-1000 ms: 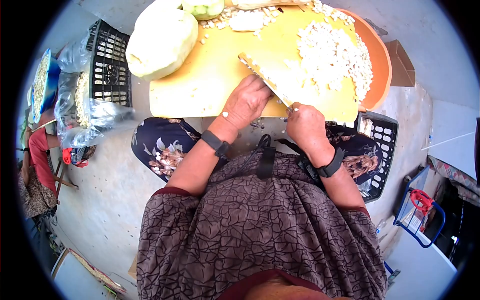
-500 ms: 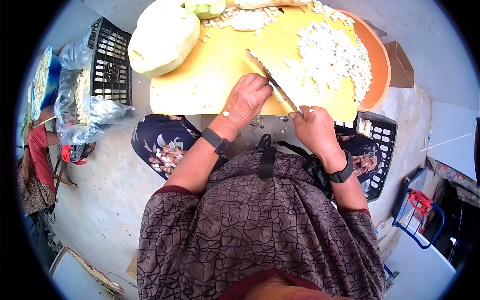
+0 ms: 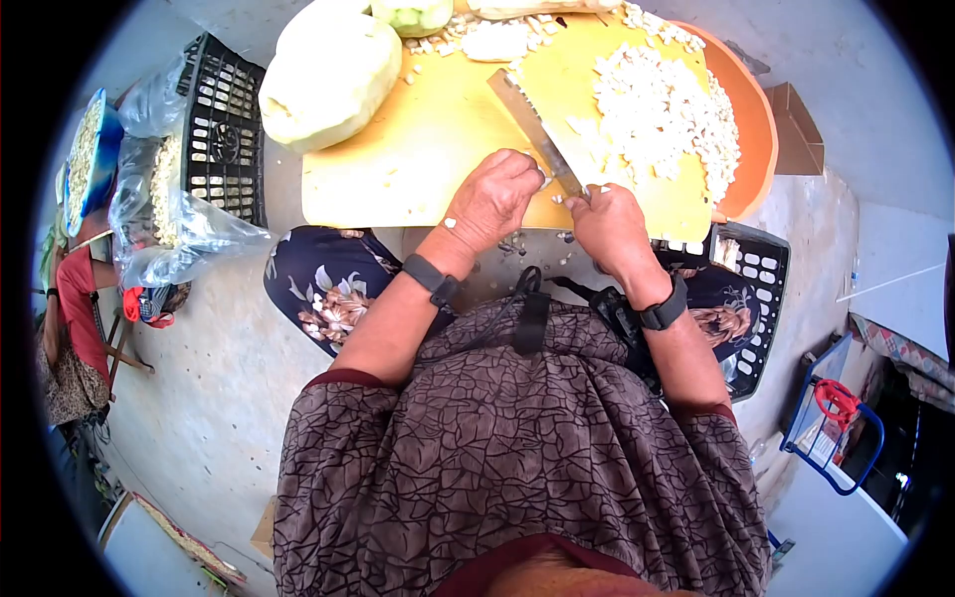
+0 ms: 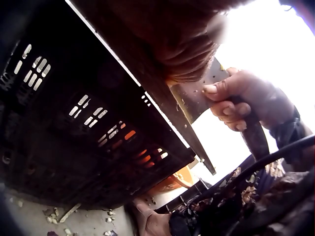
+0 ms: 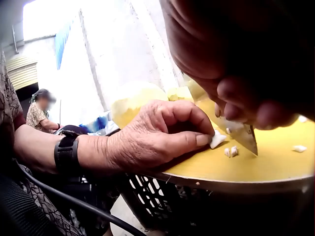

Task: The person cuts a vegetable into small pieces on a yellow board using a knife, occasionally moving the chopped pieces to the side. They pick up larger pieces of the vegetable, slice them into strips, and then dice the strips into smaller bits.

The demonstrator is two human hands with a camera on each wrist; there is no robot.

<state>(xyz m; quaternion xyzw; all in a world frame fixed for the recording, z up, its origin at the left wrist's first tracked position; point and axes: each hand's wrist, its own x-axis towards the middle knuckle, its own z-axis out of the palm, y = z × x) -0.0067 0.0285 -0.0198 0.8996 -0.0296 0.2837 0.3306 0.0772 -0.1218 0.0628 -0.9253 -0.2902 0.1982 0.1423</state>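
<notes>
Head view has our L hand [image 3: 494,199] and R hand [image 3: 612,234] v. close together at the near edge of the yellow board [image 3: 378,189]. The L pinches a small white piece [image 5: 216,139] btwn thumb and forefinger, just above the board; the R has its fingers curled round the knife [image 3: 537,129], blade slanting out over the board.

Main risk, we'd say, is a nicked L fingertip — the piece is tiny, prob. slick, and the blade is right beside it, so a slip of either would do it. The white heap [image 3: 647,109] at the board's R side could spill if the board gets knocked, as it runs out to the edge by the orange basin [image 3: 753,109]. The big peeled gourd [image 3: 328,80] on the board's far L is round and might roll if bumped.

Counts: 2 hands, 1 knife, 1 pinched piece, 1 heap (pcs too many to count), 1 basin, 1 big gourd w/ another pale one [image 3: 316,12] cut off behind — plus 1 greenish one [image 3: 413,14] and, either side of the board, 2 black crates [image 3: 224,139].
</notes>
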